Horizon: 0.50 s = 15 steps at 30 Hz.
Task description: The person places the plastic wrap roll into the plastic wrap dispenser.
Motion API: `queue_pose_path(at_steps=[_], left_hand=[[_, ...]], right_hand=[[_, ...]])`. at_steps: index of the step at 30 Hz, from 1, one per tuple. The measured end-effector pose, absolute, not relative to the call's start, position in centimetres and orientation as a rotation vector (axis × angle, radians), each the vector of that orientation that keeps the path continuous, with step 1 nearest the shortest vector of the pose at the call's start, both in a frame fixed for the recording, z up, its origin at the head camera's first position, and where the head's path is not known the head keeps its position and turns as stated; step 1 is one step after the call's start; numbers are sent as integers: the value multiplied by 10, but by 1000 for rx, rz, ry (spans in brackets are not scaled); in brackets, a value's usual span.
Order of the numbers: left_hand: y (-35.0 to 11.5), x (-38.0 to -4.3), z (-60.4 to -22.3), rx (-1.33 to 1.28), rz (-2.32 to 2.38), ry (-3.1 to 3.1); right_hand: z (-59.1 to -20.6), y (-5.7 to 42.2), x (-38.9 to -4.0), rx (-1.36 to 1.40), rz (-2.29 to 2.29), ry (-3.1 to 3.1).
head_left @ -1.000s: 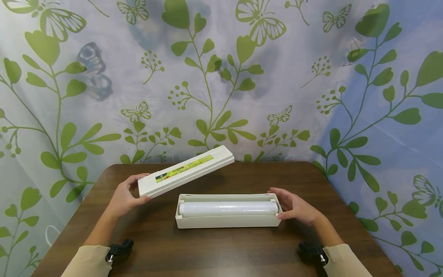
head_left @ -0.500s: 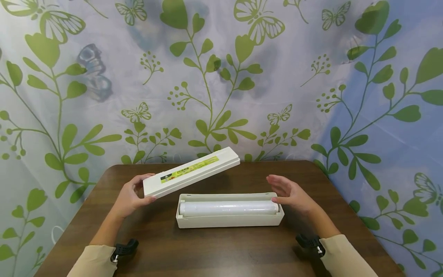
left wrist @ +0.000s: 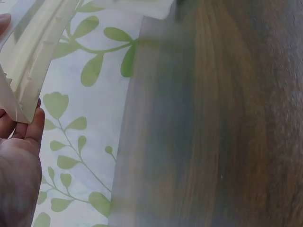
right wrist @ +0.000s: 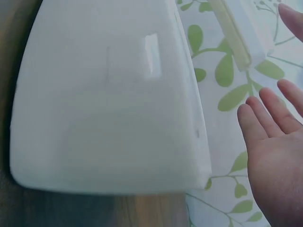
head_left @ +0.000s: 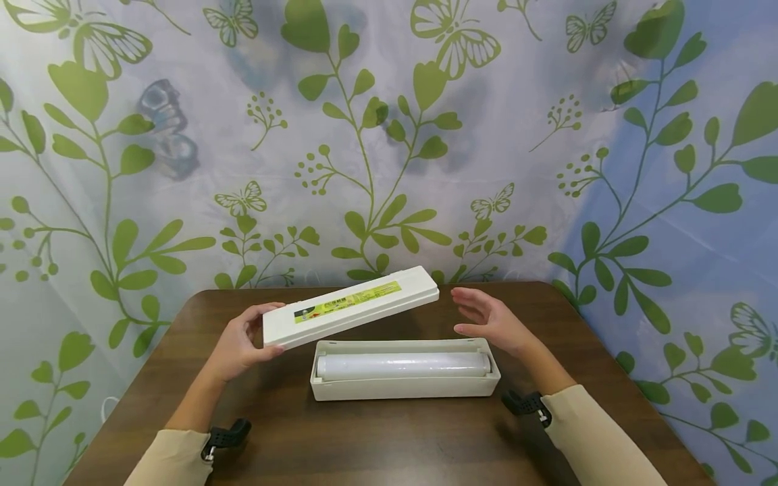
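Note:
My left hand grips the left end of a long white lid with a yellow-green label on top. Tilted, its right end higher, the lid is held behind and above an open white box. Inside the box lies a roll of clear, shiny plastic film. The lid's hollow underside shows in the left wrist view. My right hand hovers just off the lid's right end, fingers extended and holding nothing. In the right wrist view the box's end wall looms large beside that hand.
The box stands on a dark brown wooden table. Behind it hangs a pale curtain printed with green leaves and butterflies. Black straps circle both wrists over beige sleeves.
My right hand has let go of the box's right end and moved up and left toward the lid. My left hand has shifted the lid to the right. The box stays put.

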State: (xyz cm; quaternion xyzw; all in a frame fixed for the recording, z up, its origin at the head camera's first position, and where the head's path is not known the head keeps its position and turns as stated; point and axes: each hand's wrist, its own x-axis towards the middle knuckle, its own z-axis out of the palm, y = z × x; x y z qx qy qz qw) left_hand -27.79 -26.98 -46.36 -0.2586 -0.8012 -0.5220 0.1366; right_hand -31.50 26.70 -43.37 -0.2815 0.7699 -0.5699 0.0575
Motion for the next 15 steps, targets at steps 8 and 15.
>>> queue_pose_path(at_steps=[8, 15], left_hand=[[-263, -275, -463, -798, -1565, -2301], [-257, -273, -461, -841, -1583, -2303]], right_hand=[[-434, 259, -326, -803, -1707, 2314], [-435, 253, -335, -793, -1629, 2346]])
